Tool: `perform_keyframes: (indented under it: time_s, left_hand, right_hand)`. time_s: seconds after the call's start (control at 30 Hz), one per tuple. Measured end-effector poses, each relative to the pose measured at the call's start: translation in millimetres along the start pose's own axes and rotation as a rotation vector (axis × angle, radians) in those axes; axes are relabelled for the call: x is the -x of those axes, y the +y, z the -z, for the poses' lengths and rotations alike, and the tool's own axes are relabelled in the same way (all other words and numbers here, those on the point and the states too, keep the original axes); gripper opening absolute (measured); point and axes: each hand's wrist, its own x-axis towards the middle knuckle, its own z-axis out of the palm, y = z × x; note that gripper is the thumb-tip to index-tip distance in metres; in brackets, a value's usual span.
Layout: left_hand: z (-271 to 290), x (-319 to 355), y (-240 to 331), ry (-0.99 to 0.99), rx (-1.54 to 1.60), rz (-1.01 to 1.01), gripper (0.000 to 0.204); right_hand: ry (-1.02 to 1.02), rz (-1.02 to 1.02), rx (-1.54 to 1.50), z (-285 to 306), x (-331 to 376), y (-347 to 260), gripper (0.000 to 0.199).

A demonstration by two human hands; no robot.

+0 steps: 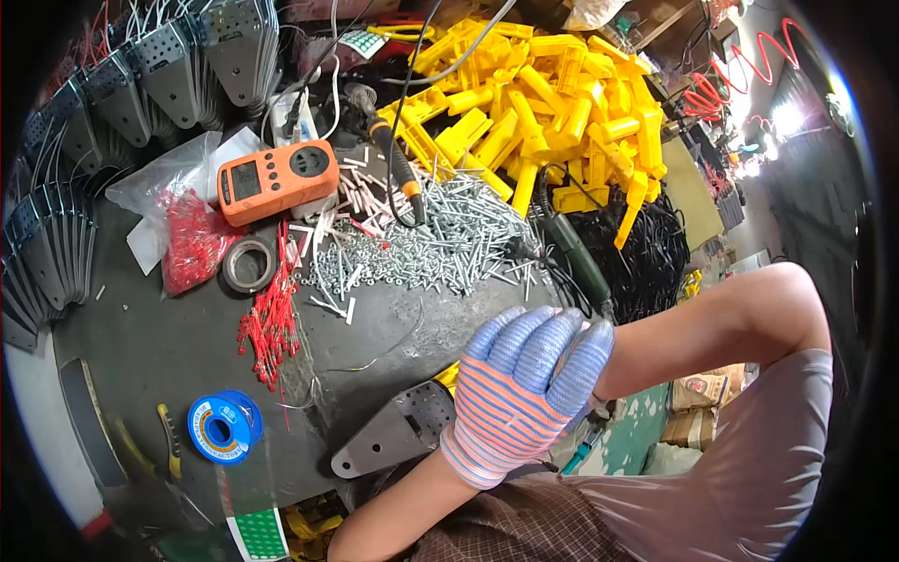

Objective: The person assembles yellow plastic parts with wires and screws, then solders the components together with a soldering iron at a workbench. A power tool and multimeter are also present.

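Desk [169, 356], dark and round-edged, is the biggest thing here, and a heap of screws [449, 239] lies in the middle of it. Behind the heap of screws sits a big pile of yellow plastic parts [534, 103]. Right of the heap of screws is a tangle of black cables [655, 253]. Far left of the heap, a row of grey metal plates [56, 234] stands on edge.

The right arm [730, 328] comes in on the near right of the heap of screws. Its right hand is hidden, so I cannot tell if that grip is loose or clenched. The left hand [524, 393], in a striped glove, is nearer the person than the heap of screws. Its grip is clenched around the hidden right hand.

A flat metal plate with holes [393, 436] lies just left of the glove, on the near side of the heap of screws. It looks stiff, thin and light, with hard edges. The wide holed end looks best to pinch.

Left of the heap of screws are an orange meter [276, 180], a bag of red bits [192, 239] and a tape roll [248, 265]. A blue wire spool [223, 428] sits near left of it.
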Motion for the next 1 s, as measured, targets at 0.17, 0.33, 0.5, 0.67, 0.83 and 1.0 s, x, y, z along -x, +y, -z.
perform_keyframes:
  time_s: [0.17, 0.33, 0.5, 0.67, 0.83, 1.0]
  left_hand:
    - [-3, 0, 9, -0.057, -0.067, -0.047, 0.051]
    - [31, 50, 10, 0.019, -0.27, 0.173, 0.061]
    - [40, 92, -1, -0.339, -0.578, 0.406, 0.072]
    - [43, 92, -2, -0.464, -0.643, 0.432, 0.077]
    - [42, 86, 1, -0.493, -0.602, 0.45, 0.076]
    - [45, 82, 1, -0.513, -0.581, 0.468, 0.071]
  right_hand:
    - [0.044, 0.101, -0.011, 42, -21, -50, 0.023]
    - [0.023, -0.289, -0.078, 105, 6, -68, 0.027]
    - [0.513, -0.595, 0.169, 67, -3, 13, 0.035]
    - [1.023, -0.403, 0.223, 14, 7, 46, 0.043]
    - [0.761, -0.22, 0.234, -38, 94, 29, 0.027]
    - [0.771, -0.162, 0.346, -84, 119, 51, 0.03]
